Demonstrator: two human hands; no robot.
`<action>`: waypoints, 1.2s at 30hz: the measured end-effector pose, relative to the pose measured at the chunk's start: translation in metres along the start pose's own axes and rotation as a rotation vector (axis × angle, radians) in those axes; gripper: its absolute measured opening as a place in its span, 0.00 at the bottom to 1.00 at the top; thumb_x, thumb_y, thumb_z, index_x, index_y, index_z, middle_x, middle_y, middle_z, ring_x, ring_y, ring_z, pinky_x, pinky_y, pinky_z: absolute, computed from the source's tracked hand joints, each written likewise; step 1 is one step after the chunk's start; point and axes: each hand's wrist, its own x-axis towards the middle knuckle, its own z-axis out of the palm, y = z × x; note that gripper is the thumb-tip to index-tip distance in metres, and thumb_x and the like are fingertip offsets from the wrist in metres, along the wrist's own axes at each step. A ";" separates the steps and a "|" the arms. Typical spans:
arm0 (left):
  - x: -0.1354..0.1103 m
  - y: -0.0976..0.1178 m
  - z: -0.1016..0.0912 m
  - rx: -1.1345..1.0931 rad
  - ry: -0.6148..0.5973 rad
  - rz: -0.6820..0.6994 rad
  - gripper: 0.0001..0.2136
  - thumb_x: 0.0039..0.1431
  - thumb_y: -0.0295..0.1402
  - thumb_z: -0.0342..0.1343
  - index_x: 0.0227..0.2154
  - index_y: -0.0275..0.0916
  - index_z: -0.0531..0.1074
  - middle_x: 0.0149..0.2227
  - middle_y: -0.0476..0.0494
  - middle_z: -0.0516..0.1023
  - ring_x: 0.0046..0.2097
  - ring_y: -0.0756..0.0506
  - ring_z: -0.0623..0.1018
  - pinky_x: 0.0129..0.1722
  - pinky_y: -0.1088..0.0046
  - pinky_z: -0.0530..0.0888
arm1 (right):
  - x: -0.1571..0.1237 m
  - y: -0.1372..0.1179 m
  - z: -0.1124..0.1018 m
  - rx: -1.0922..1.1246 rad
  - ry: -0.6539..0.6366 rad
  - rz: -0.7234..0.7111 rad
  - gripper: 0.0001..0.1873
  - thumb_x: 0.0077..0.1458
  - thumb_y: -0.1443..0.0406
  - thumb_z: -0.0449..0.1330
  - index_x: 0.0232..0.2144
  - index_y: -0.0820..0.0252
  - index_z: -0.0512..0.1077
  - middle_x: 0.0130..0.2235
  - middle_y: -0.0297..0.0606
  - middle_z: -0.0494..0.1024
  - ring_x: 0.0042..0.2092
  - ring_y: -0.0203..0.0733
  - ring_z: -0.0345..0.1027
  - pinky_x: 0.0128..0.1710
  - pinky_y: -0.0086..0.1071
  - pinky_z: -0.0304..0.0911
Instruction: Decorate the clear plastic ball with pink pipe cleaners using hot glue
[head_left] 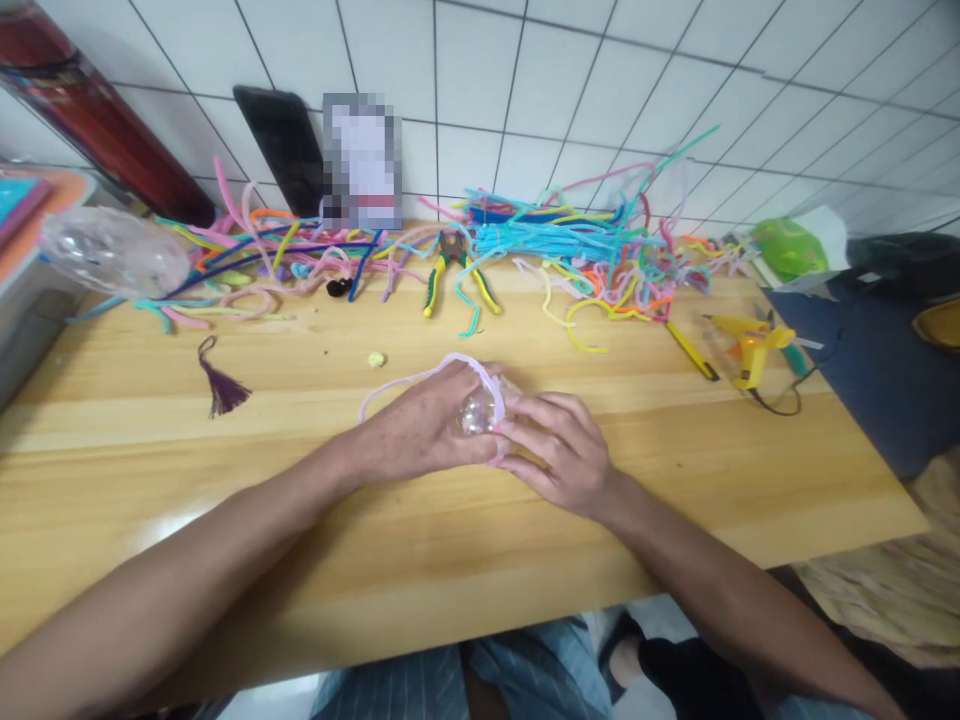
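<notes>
My left hand [424, 425] is closed around a small clear plastic ball [477, 412] at the middle of the wooden table [300, 520]. A pale pink pipe cleaner [420, 377] arches over the ball and trails off to the left. My right hand [559, 450] meets the left hand from the right, its fingers pinching the pink pipe cleaner's end against the ball. Most of the ball is hidden by my fingers.
A heap of coloured pipe cleaners [525, 250] lies along the back of the table with yellow-handled pliers [454, 275] in it. A yellow glue gun [754, 350] lies at right, a purple tassel [221, 385] at left, a clear bag [112, 255] far left. A phone [281, 150] leans on the tiled wall.
</notes>
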 end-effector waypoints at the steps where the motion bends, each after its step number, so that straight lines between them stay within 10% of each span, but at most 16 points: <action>1: 0.000 0.000 -0.001 -0.007 -0.004 -0.010 0.23 0.68 0.48 0.64 0.59 0.42 0.71 0.60 0.37 0.77 0.59 0.37 0.77 0.61 0.56 0.75 | 0.001 0.001 0.000 0.010 0.000 -0.002 0.32 0.64 0.64 0.72 0.67 0.49 0.70 0.55 0.43 0.86 0.55 0.49 0.82 0.54 0.48 0.77; 25: 0.003 -0.004 -0.001 -0.099 0.038 -0.086 0.24 0.63 0.49 0.66 0.56 0.42 0.75 0.56 0.39 0.78 0.56 0.36 0.79 0.58 0.57 0.75 | 0.002 0.005 -0.002 -0.042 -0.017 -0.015 0.39 0.68 0.55 0.68 0.74 0.58 0.61 0.59 0.53 0.82 0.60 0.54 0.79 0.57 0.49 0.77; 36: 0.010 -0.019 0.005 -0.768 0.083 -0.313 0.23 0.61 0.46 0.67 0.56 0.42 0.79 0.57 0.38 0.83 0.59 0.32 0.80 0.59 0.55 0.74 | -0.003 0.014 0.006 0.148 -0.165 0.112 0.57 0.65 0.49 0.68 0.81 0.53 0.40 0.77 0.58 0.58 0.78 0.61 0.55 0.72 0.59 0.65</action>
